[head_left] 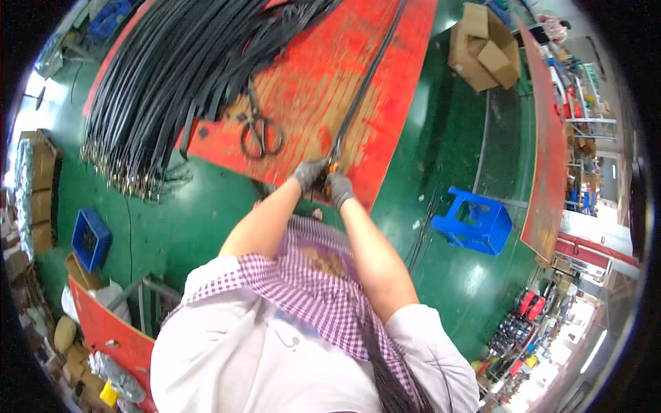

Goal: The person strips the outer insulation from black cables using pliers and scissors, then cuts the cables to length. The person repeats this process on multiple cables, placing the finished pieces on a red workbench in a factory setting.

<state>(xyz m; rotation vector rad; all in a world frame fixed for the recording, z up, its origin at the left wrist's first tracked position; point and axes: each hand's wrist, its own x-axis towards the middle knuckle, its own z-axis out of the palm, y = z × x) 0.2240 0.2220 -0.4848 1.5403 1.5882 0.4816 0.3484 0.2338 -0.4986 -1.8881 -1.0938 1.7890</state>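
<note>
A long black cable runs down the worn red table to my hands at its near edge. My left hand, in a grey glove, is closed around the cable's near end. Close beside it my right hand, also gloved, is closed on a small tool with an orange handle; its working end is too small and covered to make out. Black-handled scissors lie on the table to the left of my hands. Farther left, a thick bundle of black cables hangs over the table's edge, with metal-coloured ends.
On the green floor at right stands a blue plastic stool, with an open cardboard box farther away. Another red table borders the right side. A blue crate is at left, near another red panel.
</note>
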